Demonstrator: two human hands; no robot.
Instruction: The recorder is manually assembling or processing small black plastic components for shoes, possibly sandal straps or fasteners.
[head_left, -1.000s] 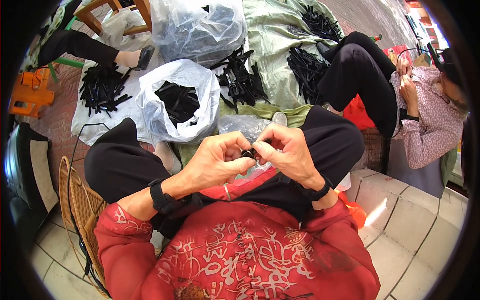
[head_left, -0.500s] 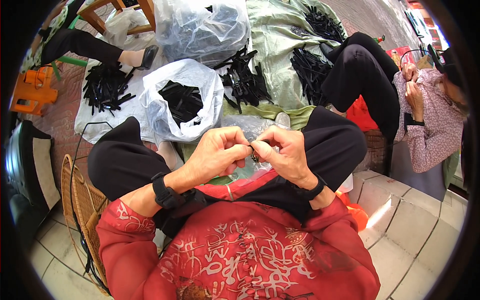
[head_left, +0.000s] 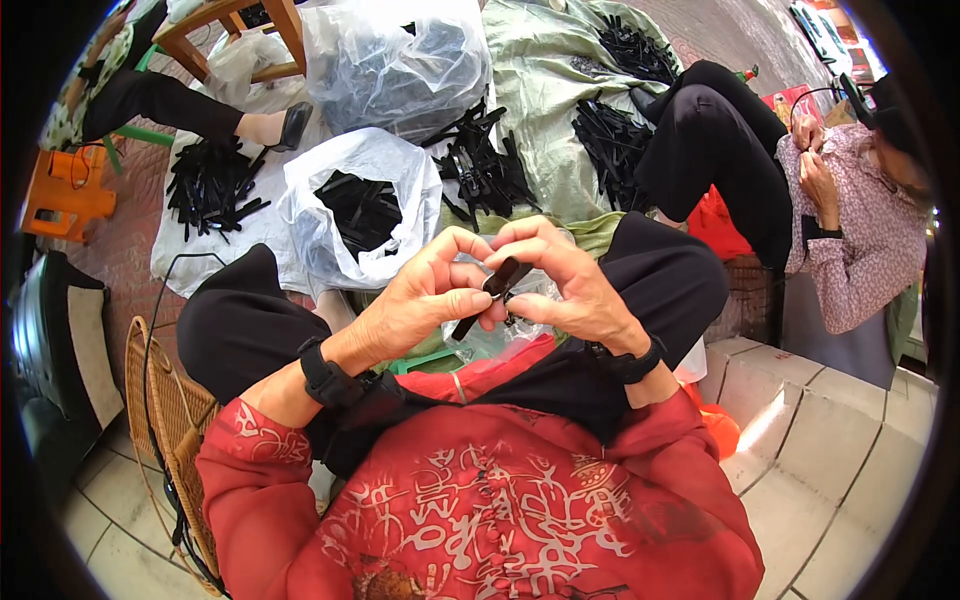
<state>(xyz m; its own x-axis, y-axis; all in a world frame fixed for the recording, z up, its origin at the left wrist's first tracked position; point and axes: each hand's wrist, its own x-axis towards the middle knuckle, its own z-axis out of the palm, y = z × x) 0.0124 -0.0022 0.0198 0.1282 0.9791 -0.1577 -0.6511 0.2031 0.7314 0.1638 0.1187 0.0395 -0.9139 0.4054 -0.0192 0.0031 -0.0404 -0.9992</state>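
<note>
Pinching a slim, flat black strip (head_left: 492, 288) between left hand (head_left: 420, 300) and right hand (head_left: 565, 285).

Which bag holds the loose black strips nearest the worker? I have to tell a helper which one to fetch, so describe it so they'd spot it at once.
Start at the person's own raised hands, the left hand and right hand, pinching a black strip. Just beyond the left knee sits a white plastic bag, mouth open, black strips inside. Unlike the larger clear bag behind it, which is bunched shut, it is opaque white and gapes open.
</note>
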